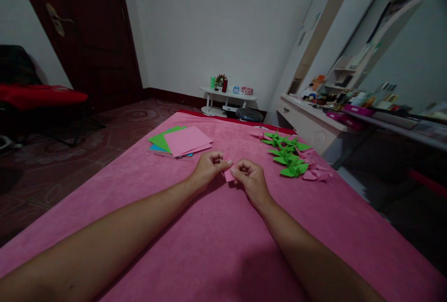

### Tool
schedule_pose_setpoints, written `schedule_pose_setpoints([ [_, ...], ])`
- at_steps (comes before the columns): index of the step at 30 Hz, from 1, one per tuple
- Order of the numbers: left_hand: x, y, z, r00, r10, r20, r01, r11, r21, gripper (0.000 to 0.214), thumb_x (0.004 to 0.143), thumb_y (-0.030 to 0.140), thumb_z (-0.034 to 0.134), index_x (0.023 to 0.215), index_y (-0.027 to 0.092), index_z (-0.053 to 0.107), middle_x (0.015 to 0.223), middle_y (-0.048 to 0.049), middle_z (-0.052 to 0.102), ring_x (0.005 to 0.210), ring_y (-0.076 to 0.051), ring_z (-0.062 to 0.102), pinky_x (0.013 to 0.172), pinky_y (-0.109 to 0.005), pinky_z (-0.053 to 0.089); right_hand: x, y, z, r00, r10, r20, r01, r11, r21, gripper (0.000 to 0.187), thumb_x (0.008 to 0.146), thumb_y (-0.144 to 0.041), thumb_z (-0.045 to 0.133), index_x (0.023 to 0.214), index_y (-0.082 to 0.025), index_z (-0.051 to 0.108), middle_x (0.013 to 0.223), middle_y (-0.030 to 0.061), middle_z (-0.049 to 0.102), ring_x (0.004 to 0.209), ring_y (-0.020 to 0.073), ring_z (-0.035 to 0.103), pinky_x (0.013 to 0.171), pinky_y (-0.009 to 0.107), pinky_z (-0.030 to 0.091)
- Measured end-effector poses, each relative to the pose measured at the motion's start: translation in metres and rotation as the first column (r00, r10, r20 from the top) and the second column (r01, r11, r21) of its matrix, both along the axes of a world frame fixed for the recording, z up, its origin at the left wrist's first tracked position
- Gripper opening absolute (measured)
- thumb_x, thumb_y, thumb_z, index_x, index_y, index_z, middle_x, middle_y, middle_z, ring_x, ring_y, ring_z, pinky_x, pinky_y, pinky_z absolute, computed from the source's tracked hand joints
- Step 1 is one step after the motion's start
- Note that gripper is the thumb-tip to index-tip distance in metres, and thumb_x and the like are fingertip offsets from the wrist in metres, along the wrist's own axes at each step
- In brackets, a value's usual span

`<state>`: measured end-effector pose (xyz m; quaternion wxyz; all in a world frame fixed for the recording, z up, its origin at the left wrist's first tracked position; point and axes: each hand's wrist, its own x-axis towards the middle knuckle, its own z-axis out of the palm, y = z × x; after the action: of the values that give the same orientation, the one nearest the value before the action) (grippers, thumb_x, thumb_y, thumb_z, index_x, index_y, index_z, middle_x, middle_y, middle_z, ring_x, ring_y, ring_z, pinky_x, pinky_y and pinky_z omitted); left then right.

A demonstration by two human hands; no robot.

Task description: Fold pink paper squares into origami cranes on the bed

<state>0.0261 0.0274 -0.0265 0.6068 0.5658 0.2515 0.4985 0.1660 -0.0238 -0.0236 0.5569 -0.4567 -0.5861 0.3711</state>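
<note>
A small folded piece of pink paper [229, 176] is held up between my two hands, just above the pink cloth [195, 246]. My left hand [210, 169] pinches its upper left side with thumb and fingers. On the other side, my right hand [250, 177] grips the paper with its fingers curled in. The fingers hide part of the folds. Beyond my left hand lies a stack of square sheets, with pink paper [188, 140] on top and green paper [161, 142] and blue beneath. Several green origami cranes [293, 168] and pink origami cranes [317, 172] sit to the right.
A white dressing table [310, 118] with bottles and boxes stands along the right side. Past the bed's far edge is a low white shelf [228, 93] with small items. At left are a dark door [80, 27] and a red-covered chair [38, 98].
</note>
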Motion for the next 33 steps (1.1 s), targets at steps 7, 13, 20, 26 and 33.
schedule_pose_setpoints([
  [7,0.002,0.002,-0.006,0.998,0.060,-0.002,-0.060,0.998,0.011,0.032,0.061,0.027,0.075,0.058,0.013,0.046,0.050,0.0071,0.043,0.046,-0.004,0.035,0.047,-0.018,0.025,-0.003,0.001,-0.002,0.998,0.004,-0.060,-0.010,0.994,-0.106,0.025,0.073,-0.037,0.066,0.069,-0.017,0.052,0.049,-0.0068,0.050,0.038,0.0080,0.049,0.036,0.017,0.034],
  [13,0.000,0.000,-0.002,0.985,0.083,-0.153,-0.065,0.990,0.123,0.039,0.072,0.041,0.063,0.051,0.014,0.043,0.047,0.0064,0.033,0.045,-0.005,0.028,0.045,-0.020,0.020,0.000,0.003,-0.006,0.998,0.058,-0.027,-0.060,0.995,-0.082,0.022,0.071,-0.033,0.067,0.066,-0.016,0.054,0.048,-0.0065,0.050,0.038,0.0065,0.044,0.038,0.018,0.034],
  [20,-0.002,0.003,-0.005,0.982,0.033,-0.184,-0.006,0.989,0.145,0.044,0.075,0.047,0.059,0.050,0.014,0.044,0.048,0.0047,0.035,0.045,-0.006,0.031,0.044,-0.021,0.022,0.000,0.004,-0.008,0.985,0.167,-0.030,-0.170,0.970,-0.174,0.021,0.073,-0.032,0.066,0.066,-0.016,0.054,0.046,-0.0047,0.054,0.037,0.0082,0.046,0.039,0.018,0.034],
  [26,0.003,-0.004,0.001,0.997,-0.071,0.012,0.071,0.997,0.044,0.040,0.076,0.053,0.057,0.072,0.013,0.056,0.055,0.0027,0.049,0.044,-0.007,0.043,0.045,-0.019,0.035,0.009,0.009,-0.011,0.988,-0.022,-0.155,0.023,1.000,0.009,0.019,0.075,-0.030,0.067,0.069,-0.018,0.053,0.053,-0.0050,0.055,0.045,0.0086,0.048,0.046,0.019,0.037],
  [33,0.004,-0.009,0.005,0.998,-0.012,-0.059,0.018,0.996,0.092,0.029,0.070,0.038,0.068,0.073,0.010,0.064,0.061,-0.0033,0.062,0.047,-0.010,0.052,0.045,-0.020,0.039,0.011,0.007,-0.008,0.987,-0.041,-0.158,0.054,0.995,0.081,0.018,0.075,-0.030,0.067,0.070,-0.019,0.053,0.058,-0.0041,0.057,0.049,0.0098,0.051,0.049,0.021,0.039],
])
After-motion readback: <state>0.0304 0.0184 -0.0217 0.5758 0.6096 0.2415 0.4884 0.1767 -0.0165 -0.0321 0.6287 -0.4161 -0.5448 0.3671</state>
